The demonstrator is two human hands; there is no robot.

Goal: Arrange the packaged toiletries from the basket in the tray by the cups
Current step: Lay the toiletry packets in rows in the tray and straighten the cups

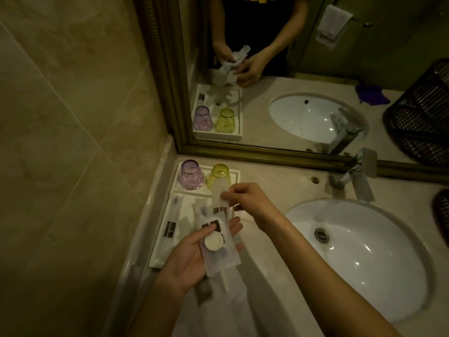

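Left hand (194, 256): palm up at 6 o'clock of the tray, thumb pressed down on a stack of packets (220, 251); a round white puck (213, 241) sat on top of the stack, under the thumb tip.
Right hand (245, 199): at 3 o'clock of the tray, thumb and forefinger pinched on one flat white sachet (220, 194), lifted clear of the stack and held over the tray's 1 o'clock part.
Tray (158, 260): white, rectangular, on the counter (272, 188) in the corner by the wall, at 9 o'clock of the sink (379, 259).
Cups: purple cup (190, 175) and yellow cup (218, 177), both upside down, side by side in the tray's 12 o'clock compartment; yellow one partly behind the sachet.
In tray already: a long wrapped packet (171, 220) with a dark label lay along the 9 o'clock side; more wrappers toward the middle, too overlapped to count.
Basket (441, 215): dark mesh, only its edge seen at 3 o'clock of the sink; contents could not be told.
Tap (357, 178): chrome, at 12 o'clock of the sink.
Mirror (315, 69): gilt frame, behind the counter.
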